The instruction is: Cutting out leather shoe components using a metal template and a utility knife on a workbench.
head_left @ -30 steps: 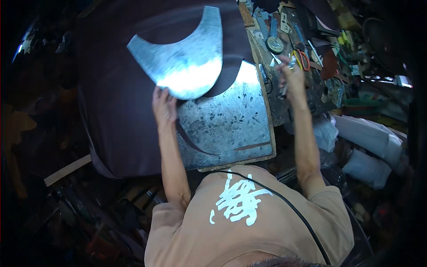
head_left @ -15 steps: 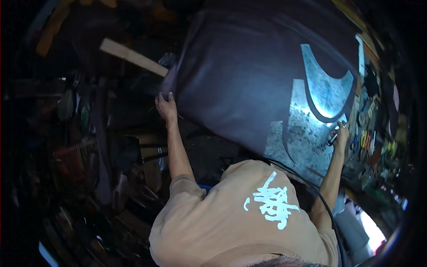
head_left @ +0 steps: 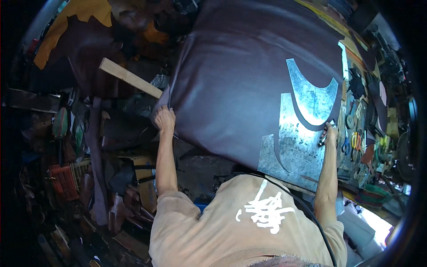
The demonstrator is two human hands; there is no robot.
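Observation:
A large dark purplish-brown sheet of leather [head_left: 227,84] covers most of the bench. At its left edge, my left hand [head_left: 165,118] has its fingers closed on the leather's turned-up corner. Over on the right, my right hand [head_left: 329,134] is shut around a small dark handheld tool with a shiny part; its kind is too small to tell. That hand sits beside a curved cut-out in the leather. Within the curve shows bare grey metal [head_left: 311,100], and a larger worn metal sheet [head_left: 300,151] lies exposed in front, with a thin curved leather strip [head_left: 277,149] across it.
A pale wooden board [head_left: 129,77] juts out left of the leather. Several hand tools, among them orange-handled scissors [head_left: 355,140], lie along the bench's right side. A red crate [head_left: 63,181] and leather scraps stand at the left. A black cable [head_left: 311,211] runs over my shoulder.
The picture is brighter and the view has shifted slightly. My left hand's fingers, more spread before, are now closed on the leather edge. My right hand stays by the curved cut with the tool.

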